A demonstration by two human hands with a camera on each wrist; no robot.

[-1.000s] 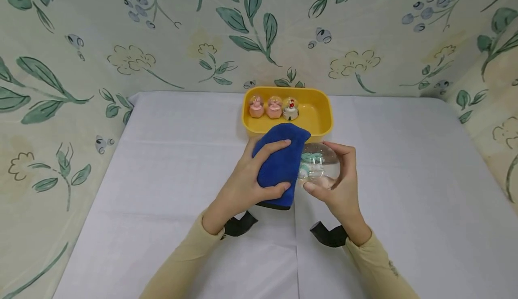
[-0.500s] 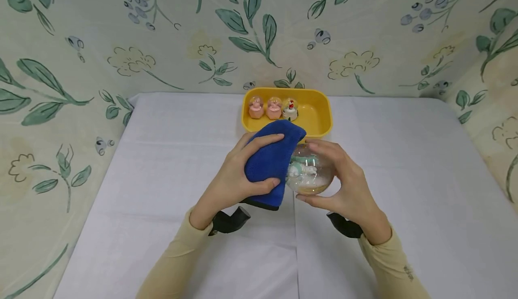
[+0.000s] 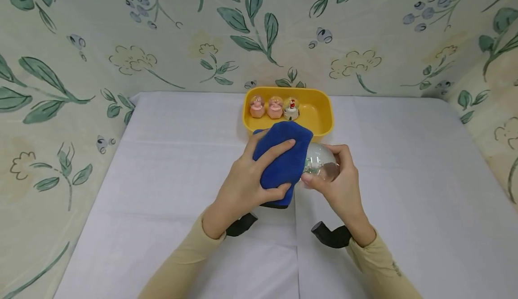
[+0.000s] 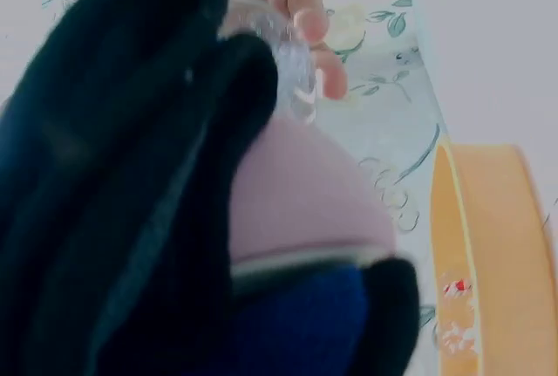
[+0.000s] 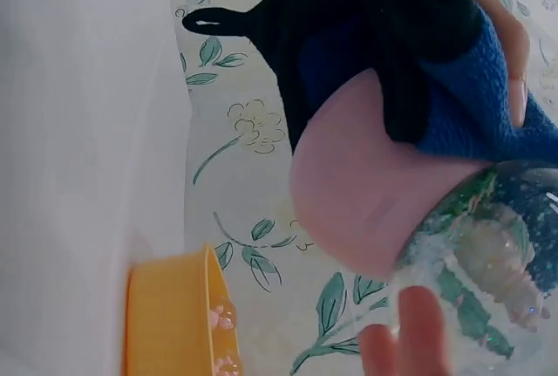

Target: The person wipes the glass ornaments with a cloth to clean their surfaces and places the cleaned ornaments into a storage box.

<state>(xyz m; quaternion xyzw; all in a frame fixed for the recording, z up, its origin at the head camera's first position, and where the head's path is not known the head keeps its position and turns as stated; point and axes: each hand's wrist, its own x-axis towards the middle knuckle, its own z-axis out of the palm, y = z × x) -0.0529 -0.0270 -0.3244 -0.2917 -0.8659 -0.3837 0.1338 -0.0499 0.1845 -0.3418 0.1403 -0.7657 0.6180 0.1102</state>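
My left hand [image 3: 240, 184] grips a folded blue cloth [image 3: 285, 157] with black edging, wrapped round the base of a large snow globe [image 3: 319, 162]. In the right wrist view the pink base [image 5: 366, 175] pokes out of the cloth, and a pale figure with green bits shows inside the clear dome [image 5: 484, 263]. My right hand [image 3: 341, 189] holds that dome from the right, thumb in front and fingers behind. The globe lies tilted sideways in the air, dome to the right. Cloth hides most of the base in the head view.
Just beyond the hands stands a yellow tray [image 3: 317, 117] at the back of the white-covered table [image 3: 182, 155]. In its left part sit two small pink snow globes [image 3: 275, 107] and a white one [image 3: 291, 109] with a red figure. A leaf-patterned curtain [image 3: 162, 33] hangs behind.
Both hands shifted left and the right hand's grip spread out half a second ago; now both are back near their earlier spots. The dome has turned, so its figure shows less.
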